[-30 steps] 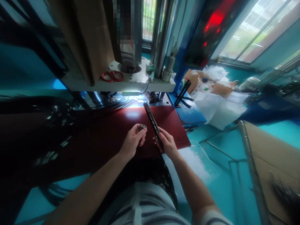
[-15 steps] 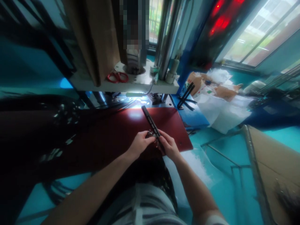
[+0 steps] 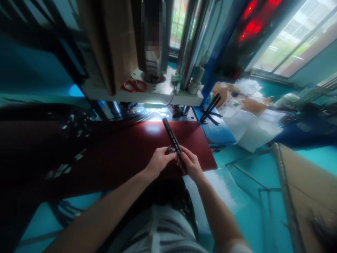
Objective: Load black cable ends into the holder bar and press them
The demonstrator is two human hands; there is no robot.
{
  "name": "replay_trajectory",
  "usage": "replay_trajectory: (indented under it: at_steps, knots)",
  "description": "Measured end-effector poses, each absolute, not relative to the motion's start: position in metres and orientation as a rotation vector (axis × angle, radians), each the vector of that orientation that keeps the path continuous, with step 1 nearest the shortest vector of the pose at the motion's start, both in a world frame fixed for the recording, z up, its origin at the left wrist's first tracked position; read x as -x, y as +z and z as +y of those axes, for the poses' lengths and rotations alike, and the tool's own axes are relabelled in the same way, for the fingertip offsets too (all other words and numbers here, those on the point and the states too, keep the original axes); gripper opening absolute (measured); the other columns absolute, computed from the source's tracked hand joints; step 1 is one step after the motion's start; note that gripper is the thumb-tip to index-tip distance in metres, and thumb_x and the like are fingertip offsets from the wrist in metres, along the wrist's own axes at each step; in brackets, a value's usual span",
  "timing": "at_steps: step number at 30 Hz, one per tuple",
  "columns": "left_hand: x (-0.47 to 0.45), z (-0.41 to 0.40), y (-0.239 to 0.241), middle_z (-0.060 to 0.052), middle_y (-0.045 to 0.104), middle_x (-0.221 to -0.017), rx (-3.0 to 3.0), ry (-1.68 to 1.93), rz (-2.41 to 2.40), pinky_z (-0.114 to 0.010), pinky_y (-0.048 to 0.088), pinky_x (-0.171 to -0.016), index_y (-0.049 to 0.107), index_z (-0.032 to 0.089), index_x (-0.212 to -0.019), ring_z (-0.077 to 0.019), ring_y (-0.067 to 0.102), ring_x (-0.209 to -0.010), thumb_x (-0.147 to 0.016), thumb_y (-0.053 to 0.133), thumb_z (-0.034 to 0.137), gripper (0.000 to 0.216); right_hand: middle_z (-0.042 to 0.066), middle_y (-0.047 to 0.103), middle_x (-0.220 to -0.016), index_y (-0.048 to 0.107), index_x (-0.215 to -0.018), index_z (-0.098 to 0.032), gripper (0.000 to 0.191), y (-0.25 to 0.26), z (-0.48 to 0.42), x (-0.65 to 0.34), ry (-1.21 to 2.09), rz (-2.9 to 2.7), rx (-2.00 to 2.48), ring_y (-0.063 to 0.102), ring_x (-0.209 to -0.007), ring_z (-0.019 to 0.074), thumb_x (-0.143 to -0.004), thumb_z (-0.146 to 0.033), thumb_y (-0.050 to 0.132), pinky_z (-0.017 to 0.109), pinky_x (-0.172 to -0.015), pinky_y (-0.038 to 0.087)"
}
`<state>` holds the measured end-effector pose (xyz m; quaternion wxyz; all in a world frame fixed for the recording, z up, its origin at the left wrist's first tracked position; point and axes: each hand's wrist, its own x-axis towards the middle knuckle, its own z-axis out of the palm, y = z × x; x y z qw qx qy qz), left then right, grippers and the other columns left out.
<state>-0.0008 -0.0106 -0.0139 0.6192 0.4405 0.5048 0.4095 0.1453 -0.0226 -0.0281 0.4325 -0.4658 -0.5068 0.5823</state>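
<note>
A long dark bar with a row of slots along it (image 3: pixel 170 133) slants up and away from me over the red-brown tabletop (image 3: pixel 126 147). Around its near end my right hand (image 3: pixel 191 163) is closed, thumb along the side. My left hand (image 3: pixel 159 161) pinches small shiny metal parts (image 3: pixel 171 149) against the bar's left side. What exactly these parts are is too blurred to tell. The bar's lowest end is partly hidden by the fingers.
Behind the tabletop stands a press with a lit gap (image 3: pixel 155 113) and red-handled scissors (image 3: pixel 134 85) on its plate. Black-handled pliers (image 3: pixel 211 109) stand on a blue ledge at right. Black parts or bags heap at left; a cardboard-covered rack (image 3: pixel 308 182) is at right.
The view has shifted slightly, so the scene sits a little farther right. Both hands keep their hold on the bar and the metal parts, with hardly any movement.
</note>
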Motion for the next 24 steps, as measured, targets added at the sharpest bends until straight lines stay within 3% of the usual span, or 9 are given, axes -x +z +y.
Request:
replay_trajectory:
  at_steps: [10,17,20,24]
  knots:
    - [0.003,-0.008,-0.021,0.0,0.058,-0.062,-1.182,1.025,1.252,-0.019,0.037,-0.052,0.058,0.013,-0.065,-0.0094,0.048,-0.057,-0.068,0.063,0.03,0.017,-0.006,0.047,-0.049,0.049,-0.128,-0.018,0.05,-0.031,-0.02,-0.144,1.385,-1.419,1.178,0.037,-0.034,0.005,-0.085,-0.044,0.049,0.016,-0.03,0.028]
    - [0.02,-0.006,-0.008,0.005,0.045,-0.054,-0.722,1.129,0.978,-0.016,0.027,-0.04,0.054,0.013,-0.07,-0.0041,0.038,-0.044,-0.067,0.068,0.033,0.025,-0.005,0.053,-0.055,0.053,-0.123,-0.018,0.048,-0.027,-0.021,-0.146,1.46,-1.207,1.119,0.04,-0.034,0.005,-0.082,-0.044,0.054,0.016,-0.029,0.028]
    - [0.03,-0.006,-0.007,0.003,0.046,-0.057,-0.541,1.026,0.845,-0.015,0.029,-0.041,0.058,0.011,-0.082,-0.0044,0.041,-0.045,-0.073,0.063,0.031,0.023,-0.004,0.053,-0.056,0.054,-0.122,-0.017,0.049,-0.028,-0.021,-0.146,1.475,-1.182,1.13,0.041,-0.036,0.0058,-0.081,-0.044,0.056,0.016,-0.028,0.029]
    - [0.034,-0.008,-0.008,0.001,0.047,-0.055,-0.422,0.972,0.845,-0.015,0.032,-0.043,0.058,0.009,-0.08,-0.0045,0.043,-0.045,-0.079,0.055,0.027,0.019,-0.005,0.053,-0.056,0.054,-0.122,-0.019,0.047,-0.031,-0.022,-0.146,1.488,-1.207,1.094,0.04,-0.035,0.0047,-0.082,-0.043,0.056,0.016,-0.03,0.029]
